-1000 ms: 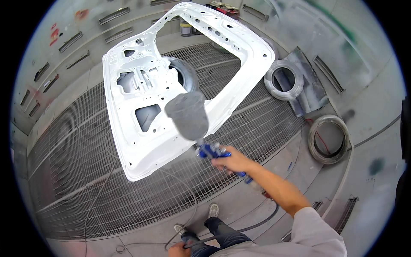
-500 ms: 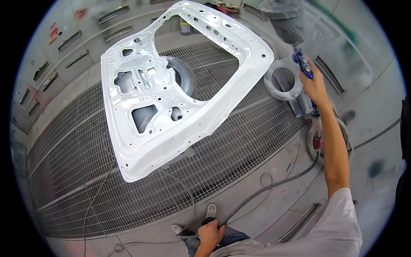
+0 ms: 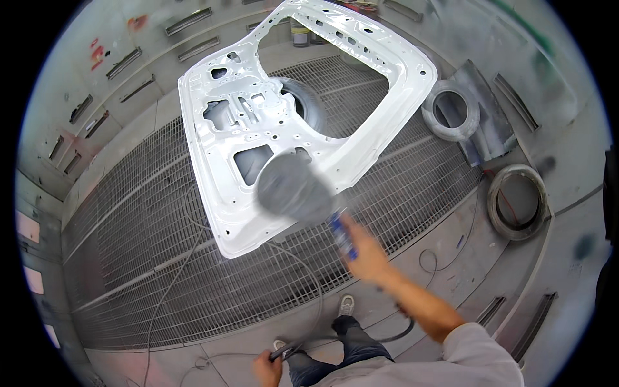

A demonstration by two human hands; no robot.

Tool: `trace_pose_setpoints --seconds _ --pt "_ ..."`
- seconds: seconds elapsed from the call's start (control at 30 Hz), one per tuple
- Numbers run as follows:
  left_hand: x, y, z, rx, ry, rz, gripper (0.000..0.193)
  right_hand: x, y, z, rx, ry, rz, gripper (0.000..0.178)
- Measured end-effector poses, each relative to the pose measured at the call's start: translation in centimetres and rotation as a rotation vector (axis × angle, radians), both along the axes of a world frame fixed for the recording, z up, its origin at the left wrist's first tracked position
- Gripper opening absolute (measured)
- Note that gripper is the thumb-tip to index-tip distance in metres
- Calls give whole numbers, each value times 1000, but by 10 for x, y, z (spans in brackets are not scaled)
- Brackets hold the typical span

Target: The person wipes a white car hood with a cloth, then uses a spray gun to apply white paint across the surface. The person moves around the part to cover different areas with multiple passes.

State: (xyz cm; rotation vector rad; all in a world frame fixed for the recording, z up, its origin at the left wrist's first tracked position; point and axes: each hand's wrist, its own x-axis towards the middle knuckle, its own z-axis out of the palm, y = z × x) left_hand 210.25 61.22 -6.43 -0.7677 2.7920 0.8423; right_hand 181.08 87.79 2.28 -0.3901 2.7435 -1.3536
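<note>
My right hand (image 3: 369, 255) is closed around the blue grip of a spray gun (image 3: 343, 237). The gun's large grey cup (image 3: 290, 190), smeared by motion, stands out in front of the near part of a white car tailgate shell (image 3: 338, 158) with cut-out holes. Whether the gun touches the shell cannot be made out; it seems to hang above it. Low at the front, my left hand (image 3: 266, 369) is closed on a dark air hose (image 3: 303, 342), which runs across my legs and curves up under my right forearm.
A grey-dusted tyre (image 3: 313, 106) sits beneath the shell on the floor grating (image 3: 129, 271). Two more tyres (image 3: 474, 116) (image 3: 495, 213) and a grey curved panel (image 3: 496, 126) lie along the right wall. A thin cable (image 3: 164, 290) trails over the grating. Cans (image 3: 300, 32) stand at the back.
My right hand has swung the spray gun from the right wall side leftward and nearer, over the shell's front. My left hand has shifted left with the hose. The view has turned slightly.
</note>
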Motion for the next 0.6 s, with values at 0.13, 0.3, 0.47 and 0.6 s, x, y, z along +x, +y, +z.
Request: trace_pose_setpoints --seconds 0.13,0.3,0.47,0.6 --pt "84 -131 -6 -159 -187 50 26 92 -132 -33 -259 -161 274 71" --pt "171 -321 -26 -367 -30 88 24 143 -254 -17 -643 -676 271 73" --pt "194 -481 33 -538 60 78 18 168 -329 -46 -872 -556 -267 54" --pt "194 -584 71 -554 173 140 9 179 -338 -33 -903 -336 -673 32"
